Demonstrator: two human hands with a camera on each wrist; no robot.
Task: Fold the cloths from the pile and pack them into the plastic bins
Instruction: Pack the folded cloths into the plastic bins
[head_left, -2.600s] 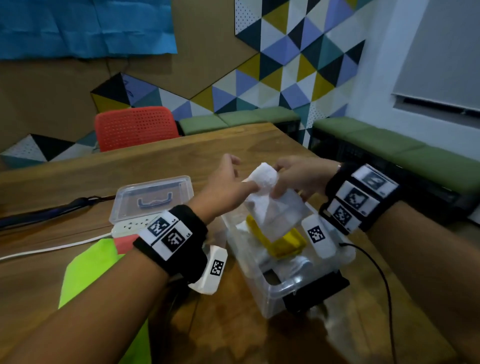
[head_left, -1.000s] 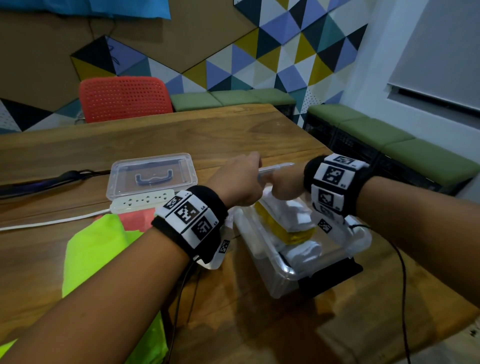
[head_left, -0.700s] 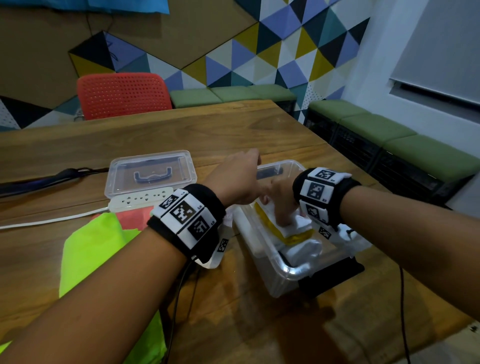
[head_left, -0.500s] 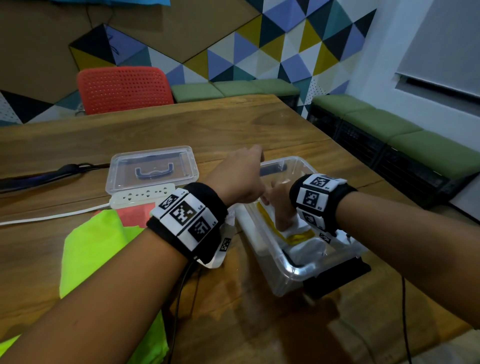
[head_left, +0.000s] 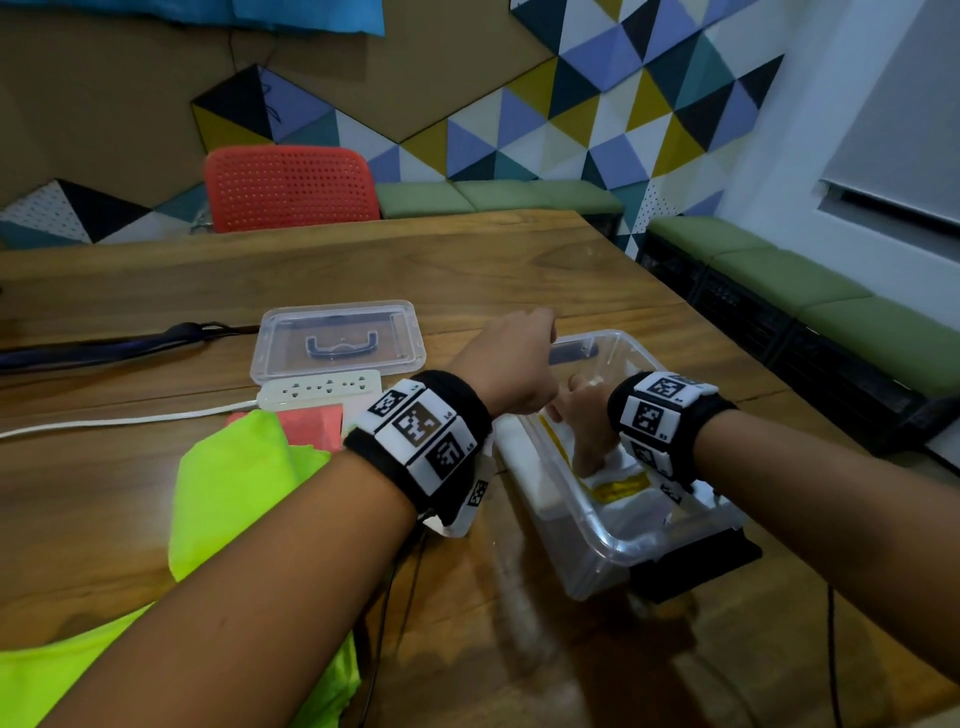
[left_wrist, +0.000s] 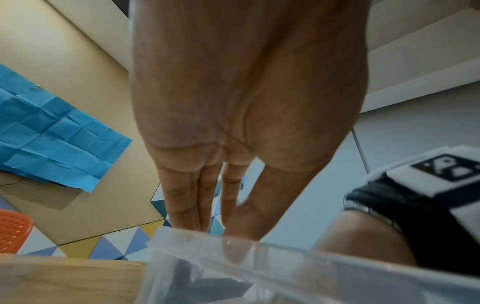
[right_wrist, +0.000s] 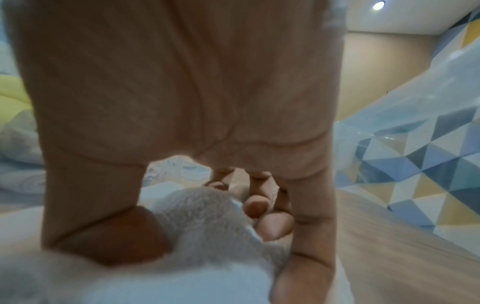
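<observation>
The right hand (head_left: 584, 426) is reaching down into the clear bin (head_left: 608, 540) at about 3 o'clock on the wooden surface (head_left: 363, 260), its fingers (right_wrist: 262, 226) curling around a white cloth (right_wrist: 207, 222); in the right wrist view the thumb is pressing the fluffy fabric from 8 o'clock while the fingertips are closing on it from 3 o'clock, so the cloth is sitting clamped between them. Under it in the bin a yellow cloth (head_left: 618, 488) is lying, with more white fabric at 6 o'clock of it. The left hand (head_left: 511, 364) is hovering over the bin's rim at 10 o'clock of the right hand, its fingers (left_wrist: 197, 197) straight and together, pointing down past the rim and holding nothing; whether they are touching the plastic cannot be told. The pile, a neon green cloth (head_left: 234, 493) with a red cloth (head_left: 311, 421) at its 12 o'clock edge, is lying at 9 o'clock of the bin. Beyond it at 12 o'clock a power strip (head_left: 319, 392) is resting just beside a clear lid (head_left: 337, 338).
</observation>
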